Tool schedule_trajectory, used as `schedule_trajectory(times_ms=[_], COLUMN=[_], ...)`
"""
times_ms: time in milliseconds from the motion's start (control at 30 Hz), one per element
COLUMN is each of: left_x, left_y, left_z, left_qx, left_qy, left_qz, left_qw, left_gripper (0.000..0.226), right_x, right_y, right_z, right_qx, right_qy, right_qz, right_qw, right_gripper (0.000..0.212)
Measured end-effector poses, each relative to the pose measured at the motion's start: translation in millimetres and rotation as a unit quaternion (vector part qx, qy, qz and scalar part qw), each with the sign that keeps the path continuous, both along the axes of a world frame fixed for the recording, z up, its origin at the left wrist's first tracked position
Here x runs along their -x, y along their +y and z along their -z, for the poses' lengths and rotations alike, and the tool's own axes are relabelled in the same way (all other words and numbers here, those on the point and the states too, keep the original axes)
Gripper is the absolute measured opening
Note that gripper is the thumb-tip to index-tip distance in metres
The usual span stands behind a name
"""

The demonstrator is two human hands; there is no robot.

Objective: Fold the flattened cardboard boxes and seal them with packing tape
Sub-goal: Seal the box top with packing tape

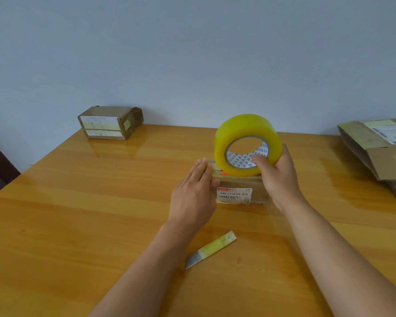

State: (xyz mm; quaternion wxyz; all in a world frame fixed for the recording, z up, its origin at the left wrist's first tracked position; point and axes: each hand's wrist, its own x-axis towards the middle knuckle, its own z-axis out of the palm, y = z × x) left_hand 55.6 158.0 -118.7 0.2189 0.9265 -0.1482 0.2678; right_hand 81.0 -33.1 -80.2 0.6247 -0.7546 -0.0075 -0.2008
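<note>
One sealed brown cardboard box (pixel 111 122) sits far beyond the flat left hand (pixel 193 191), which presses the small labelled cardboard box (pixel 240 191) while the right hand (pixel 278 175) grips the yellow tape roll (pixel 242 136) atop it; flattened cardboard (pixel 375 147) waits off right, likely unfolded.

Plain room: wooden table (pixel 78 202), bare wall (pixel 192 53).

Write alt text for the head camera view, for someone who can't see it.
A right hand holds a yellow tape roll upright on a small cardboard box, the flat left hand pressing its end. A blade lies nearer on the wooden table.
</note>
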Motion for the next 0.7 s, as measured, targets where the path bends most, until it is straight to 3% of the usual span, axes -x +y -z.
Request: schedule_trajectory(times_ms=[167, 467, 700], left_x=[0.2, -5.8, -9.2], left_y=[0.9, 2.5, 0.3], left_z=[3.0, 4.2, 0.5], left_qx=[-0.044, -0.068, -0.143], left_qy=[0.008, -0.031, -0.025], left_qz=[0.000, -0.047, -0.043], left_qw=[0.999, 0.996, 0.988], left_gripper=[0.066, 0.066, 0.083], right_x=[4.7, 3.2, 0.6], right_y=[6.7, 11.8, 17.5], right_z=[2.5, 10.0, 9.4], right_qx=[0.033, -0.078, -0.090], right_qy=[-0.004, 0.008, -0.001], right_qz=[-0.015, -0.061, -0.078], right_qw=[0.999, 0.995, 0.993], right_gripper=[0.039, 0.034, 0.037])
